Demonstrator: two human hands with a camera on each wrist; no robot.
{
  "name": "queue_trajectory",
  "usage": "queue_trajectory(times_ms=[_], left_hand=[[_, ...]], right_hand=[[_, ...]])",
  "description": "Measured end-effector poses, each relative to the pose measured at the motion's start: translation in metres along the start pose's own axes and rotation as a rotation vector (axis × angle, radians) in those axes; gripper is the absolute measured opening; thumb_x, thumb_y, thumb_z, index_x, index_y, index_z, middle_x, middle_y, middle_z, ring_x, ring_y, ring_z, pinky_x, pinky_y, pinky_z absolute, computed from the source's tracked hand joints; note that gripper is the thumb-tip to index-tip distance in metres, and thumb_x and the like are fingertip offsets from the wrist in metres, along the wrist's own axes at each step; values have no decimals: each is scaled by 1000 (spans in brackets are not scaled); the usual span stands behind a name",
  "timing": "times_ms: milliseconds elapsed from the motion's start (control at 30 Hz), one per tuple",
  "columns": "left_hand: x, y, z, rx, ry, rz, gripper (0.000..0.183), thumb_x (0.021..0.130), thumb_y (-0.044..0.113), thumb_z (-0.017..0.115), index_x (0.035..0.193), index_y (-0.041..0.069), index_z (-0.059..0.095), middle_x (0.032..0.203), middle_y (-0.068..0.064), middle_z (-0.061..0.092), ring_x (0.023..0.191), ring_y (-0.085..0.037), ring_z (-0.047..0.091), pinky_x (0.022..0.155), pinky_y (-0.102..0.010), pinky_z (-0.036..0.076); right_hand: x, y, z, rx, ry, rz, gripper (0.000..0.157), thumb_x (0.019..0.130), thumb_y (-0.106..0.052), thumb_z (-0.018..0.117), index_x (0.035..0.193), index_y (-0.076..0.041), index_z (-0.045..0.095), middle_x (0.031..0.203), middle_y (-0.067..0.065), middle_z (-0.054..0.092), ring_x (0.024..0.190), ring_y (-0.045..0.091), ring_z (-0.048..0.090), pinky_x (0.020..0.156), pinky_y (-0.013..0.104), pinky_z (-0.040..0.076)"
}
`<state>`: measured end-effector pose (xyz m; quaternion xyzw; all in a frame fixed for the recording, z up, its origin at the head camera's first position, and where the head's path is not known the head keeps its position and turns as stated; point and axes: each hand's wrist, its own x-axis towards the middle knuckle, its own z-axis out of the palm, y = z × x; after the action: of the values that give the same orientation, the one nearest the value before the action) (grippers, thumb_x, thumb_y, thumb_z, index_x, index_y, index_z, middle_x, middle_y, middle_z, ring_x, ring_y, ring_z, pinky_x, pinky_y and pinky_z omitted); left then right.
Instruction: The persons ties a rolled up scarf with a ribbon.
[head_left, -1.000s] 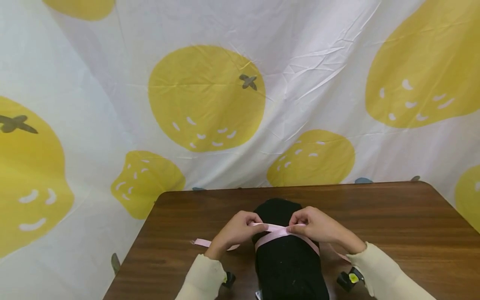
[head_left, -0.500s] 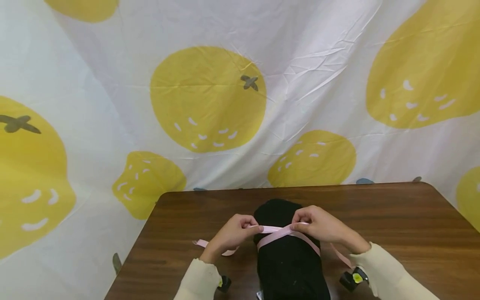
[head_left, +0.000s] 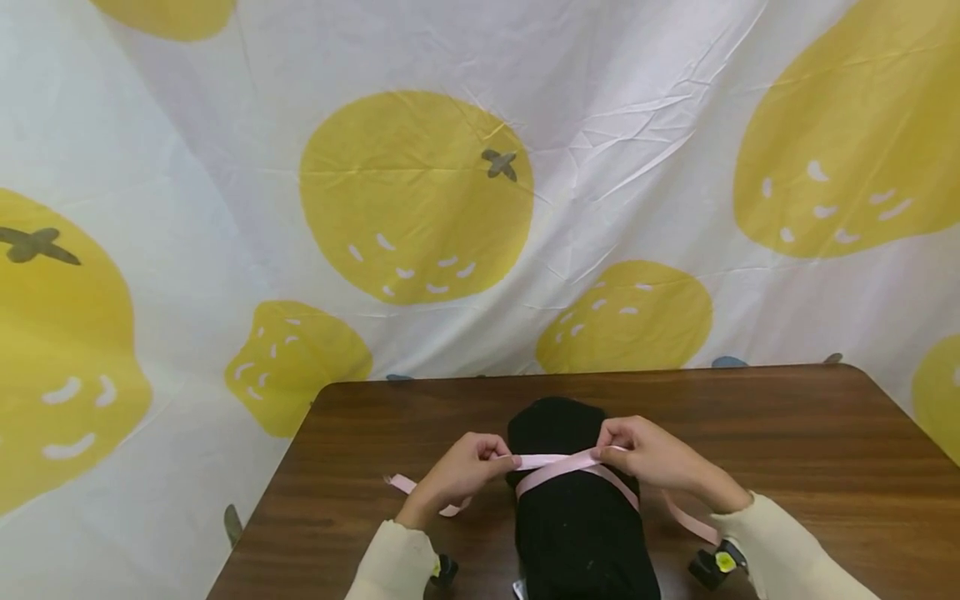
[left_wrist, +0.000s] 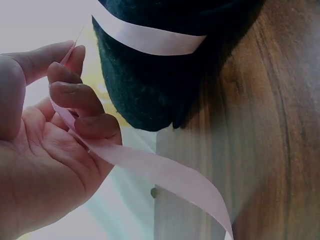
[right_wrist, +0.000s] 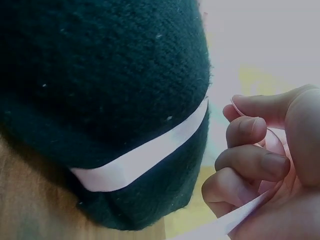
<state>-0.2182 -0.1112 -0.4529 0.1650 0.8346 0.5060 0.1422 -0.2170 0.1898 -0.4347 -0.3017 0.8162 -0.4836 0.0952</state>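
A pink ribbon (head_left: pixel 556 472) goes around a rolled black knit fabric bundle (head_left: pixel 585 533) and crosses over itself on top. My left hand (head_left: pixel 461 468) pinches one end between thumb and forefinger, left of the crossing. The other end is pinched by my right hand (head_left: pixel 652 454) on the right. In the left wrist view the ribbon's tail (left_wrist: pixel 170 175) runs through the curled fingers and hangs down. In the right wrist view a ribbon band (right_wrist: pixel 145 157) lies flat against the bundle's side, and the tail passes under the curled fingers (right_wrist: pixel 235 190).
The bundle lies on a brown wood-grain table (head_left: pixel 787 433). Behind the table hangs a white cloth (head_left: pixel 450 350) printed with yellow fruit. A small white tag (head_left: pixel 518 590) sticks out at the bundle's near left. Dark wrist cameras sit below both cuffs.
My hands have moved apart, the left going left and the right going right. The ribbon between them has drawn out straighter, and its crossing shows more plainly.
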Motion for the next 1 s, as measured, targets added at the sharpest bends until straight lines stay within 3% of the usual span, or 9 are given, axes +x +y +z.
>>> queue_trajectory(times_ms=[500,800,1000], left_hand=[[-1,-11,1,38,9,-14,30,94,23,67,87,-6,67,62,5,47,55,-11,39,48,-24,30],[-3,-18,0,38,-5,2,26,94,18,66,86,-7,66,63,4,47,56,-10,40,48,-23,30],[-2,-24,1,36,-10,-14,28,94,19,68,84,-7,65,62,5,45,55,-11,38,47,-23,28]], right_hand=[[-13,18,0,94,-44,27,20,100,-12,56,86,2,56,56,-9,39,45,0,31,41,20,25],[-20,27,-1,116,-77,28,21,102,-12,53,86,3,54,56,-10,38,46,-1,30,40,20,23],[-25,32,-3,137,-94,84,24,103,-15,53,87,3,53,57,-9,35,47,1,28,40,20,26]])
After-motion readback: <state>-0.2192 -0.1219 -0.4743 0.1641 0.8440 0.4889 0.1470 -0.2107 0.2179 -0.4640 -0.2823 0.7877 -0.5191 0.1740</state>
